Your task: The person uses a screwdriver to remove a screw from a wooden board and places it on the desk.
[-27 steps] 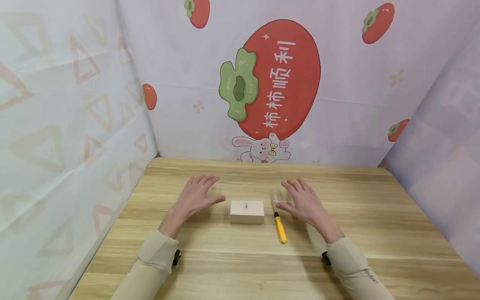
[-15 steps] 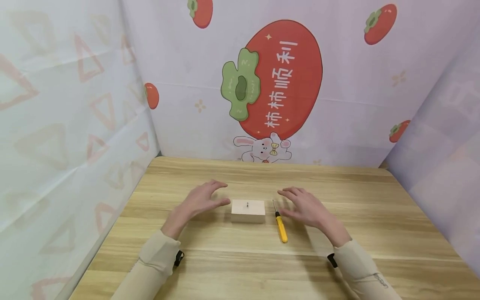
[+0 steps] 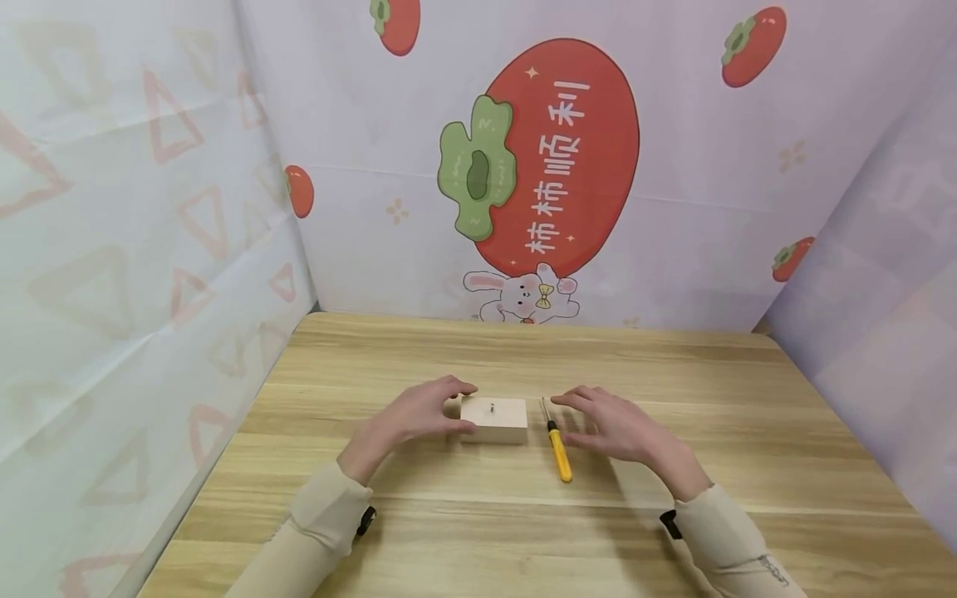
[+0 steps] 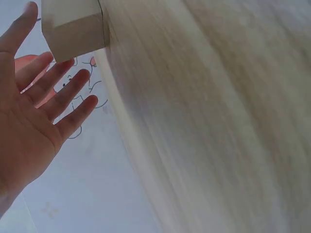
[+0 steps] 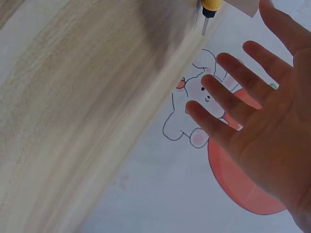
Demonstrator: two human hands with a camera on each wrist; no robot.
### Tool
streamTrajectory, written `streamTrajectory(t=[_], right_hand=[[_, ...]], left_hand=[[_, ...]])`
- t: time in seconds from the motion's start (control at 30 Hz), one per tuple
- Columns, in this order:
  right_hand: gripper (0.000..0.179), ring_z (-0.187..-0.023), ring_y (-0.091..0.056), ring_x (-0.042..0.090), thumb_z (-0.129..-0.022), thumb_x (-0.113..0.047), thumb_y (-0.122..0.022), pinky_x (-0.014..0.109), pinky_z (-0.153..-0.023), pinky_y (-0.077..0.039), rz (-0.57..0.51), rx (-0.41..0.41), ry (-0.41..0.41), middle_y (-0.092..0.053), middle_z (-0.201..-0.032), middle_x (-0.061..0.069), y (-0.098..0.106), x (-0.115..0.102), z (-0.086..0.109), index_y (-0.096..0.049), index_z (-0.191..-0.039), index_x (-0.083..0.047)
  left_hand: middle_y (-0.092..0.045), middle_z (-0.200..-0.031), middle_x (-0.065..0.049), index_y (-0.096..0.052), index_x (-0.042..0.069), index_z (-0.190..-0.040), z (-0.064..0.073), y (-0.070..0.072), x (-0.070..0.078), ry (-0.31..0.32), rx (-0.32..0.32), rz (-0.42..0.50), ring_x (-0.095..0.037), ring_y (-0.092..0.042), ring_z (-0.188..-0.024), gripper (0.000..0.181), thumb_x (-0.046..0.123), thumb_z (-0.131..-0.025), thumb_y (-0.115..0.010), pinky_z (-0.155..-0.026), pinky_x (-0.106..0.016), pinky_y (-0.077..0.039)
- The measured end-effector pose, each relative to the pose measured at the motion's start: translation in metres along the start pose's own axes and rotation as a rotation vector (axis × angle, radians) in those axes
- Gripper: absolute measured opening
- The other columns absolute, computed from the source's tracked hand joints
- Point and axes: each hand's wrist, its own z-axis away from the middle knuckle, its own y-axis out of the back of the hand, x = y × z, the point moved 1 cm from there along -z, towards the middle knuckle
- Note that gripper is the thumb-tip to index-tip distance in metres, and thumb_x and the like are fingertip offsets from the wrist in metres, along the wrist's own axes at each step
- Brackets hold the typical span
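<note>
A small pale wooden block (image 3: 503, 433) lies on the table, with a short metal screw (image 3: 492, 408) standing up from its top. My left hand (image 3: 419, 412) is at the block's left end, thumb toward the front side and fingers toward the back. In the left wrist view its fingers are spread and relaxed, right by the block (image 4: 73, 31). To the block's right lies a screwdriver (image 3: 560, 457) with a yellow handle, its tip pointing away from me. Beside it hovers my right hand (image 3: 616, 426), fingers relaxed and holding nothing; the right wrist view shows its palm.
The wood-grain table (image 3: 449, 548) reaches back to a pale cloth (image 3: 374, 249) printed with persimmons and a rabbit. More patterned cloth (image 3: 149, 208) hangs along the left side, and another sheet (image 3: 882, 332) on the right.
My left hand has moved right and nearer, from beside the block to its left end. The right hand has come down slightly toward me by the screwdriver. Block and screwdriver stay put.
</note>
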Motion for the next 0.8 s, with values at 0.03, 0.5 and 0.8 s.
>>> streamTrajectory(t=[0.03,0.5,0.8], right_hand=[[0.058,-0.124,-0.057,0.031,-0.091,-0.04,-0.07,0.053,-0.101,-0.048,-0.002,-0.004,0.0,-0.058,-0.136,0.006,0.0,0.0,0.0,-0.055,-0.141,-0.016],[0.054,-0.12,-0.059,0.029,-0.092,-0.041,-0.068,0.052,-0.096,-0.052,-0.044,-0.063,0.003,-0.059,-0.134,0.005,0.0,0.0,0.005,-0.058,-0.139,-0.016],[0.053,-0.11,-0.062,0.022,-0.088,-0.03,-0.075,0.047,-0.093,-0.054,-0.012,-0.106,0.018,-0.061,-0.13,0.002,0.0,-0.004,0.01,-0.059,-0.137,-0.018]], left_hand=[[-0.062,-0.134,-0.001,-0.055,0.016,-0.141,-0.001,-0.001,0.001,-0.012,-0.003,0.0,-0.022,-0.06,-0.122,0.073,0.05,-0.081,-0.078,-0.105,-0.044,-0.047],[-0.067,-0.117,-0.007,-0.064,0.004,-0.129,-0.01,-0.002,0.003,0.003,-0.022,0.067,-0.021,-0.066,-0.107,0.06,0.027,-0.077,-0.085,-0.097,-0.038,-0.052],[-0.068,-0.116,-0.009,-0.066,0.003,-0.126,-0.012,-0.008,0.008,0.034,-0.005,0.119,-0.023,-0.068,-0.105,0.058,0.02,-0.075,-0.087,-0.093,-0.037,-0.055]])
